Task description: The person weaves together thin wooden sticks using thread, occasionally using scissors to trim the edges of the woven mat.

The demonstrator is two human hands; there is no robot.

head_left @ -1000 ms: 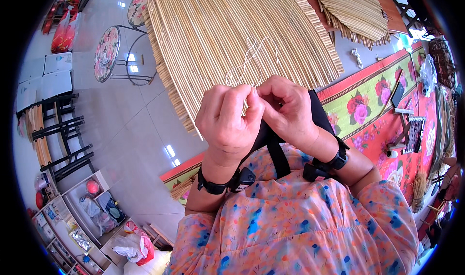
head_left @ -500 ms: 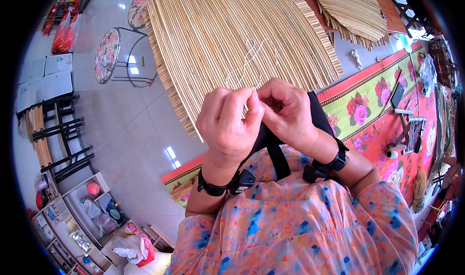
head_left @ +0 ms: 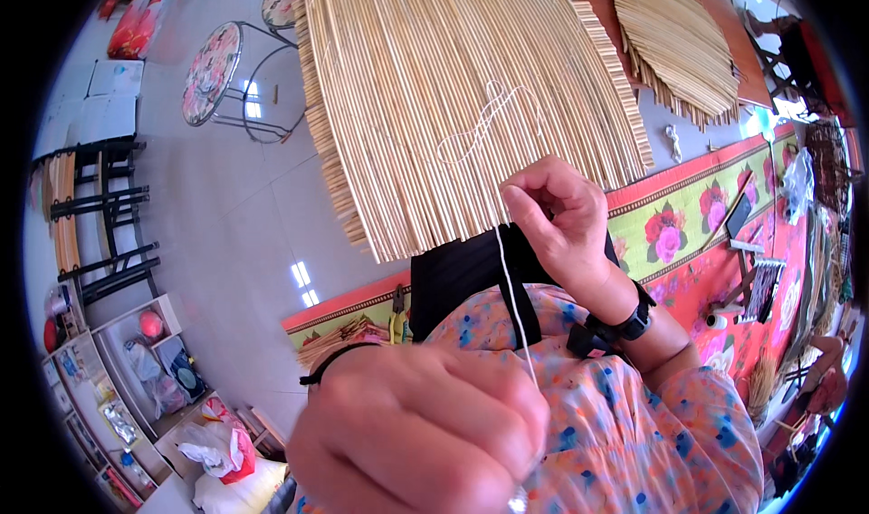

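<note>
A wide mat of straight straw-coloured rods point(head_left: 425, 52) lies before me, with loose loops of white string point(head_left: 484, 125) on it. My left hand point(head_left: 416, 428) is large and slightly blurred at the bottom, closed round the white string point(head_left: 509, 279), which runs straight up to the mat's near edge. My right hand point(head_left: 566, 224) is at that edge, thumb and forefinger curled together over the rods; what lies between their tips is too small to make out. Black cloth point(head_left: 453, 270) lies below the mat's edge.
A second rod mat point(head_left: 674, 43) lies on a brown board at upper right. A floral stool point(head_left: 210, 71) is at left, beside stacked folding frames point(head_left: 104, 242). A patterned runner point(head_left: 670, 233) stretches along the right, with pliers point(head_left: 396, 310) near its left part. Shelves point(head_left: 127, 396) stand at lower left.
My left hand has moved from beside my right hand down towards my body, and a straight length of string now shows between them. The view has shifted slightly.
</note>
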